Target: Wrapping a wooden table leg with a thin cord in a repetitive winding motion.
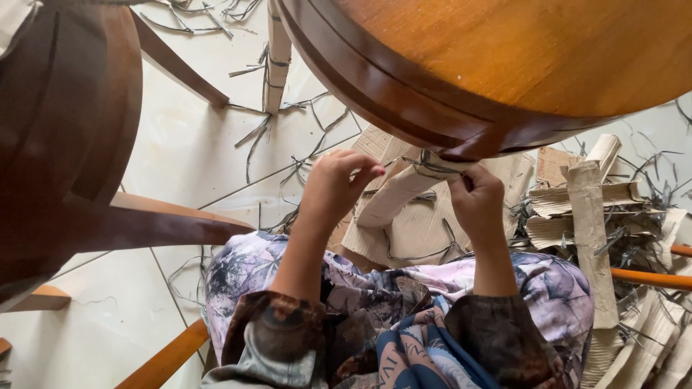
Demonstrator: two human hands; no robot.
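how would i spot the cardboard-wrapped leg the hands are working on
Start at the round wooden tabletop at top right and look just beneath its dark rim. The wrapped leg slants down-left between the left hand and right hand. Unlike the loose cardboard scraps on the floor, it is bound with grey strapping.

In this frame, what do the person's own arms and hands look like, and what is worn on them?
Both hands are bare, with no gloves. The left hand has dark pink polish on its fingernails; no rings or watch show on it or on the right hand. The forearms are bare up to dark brown, patterned sleeves pushed back to about the elbows, part of a loose patterned garment in lilac, grey and blue.
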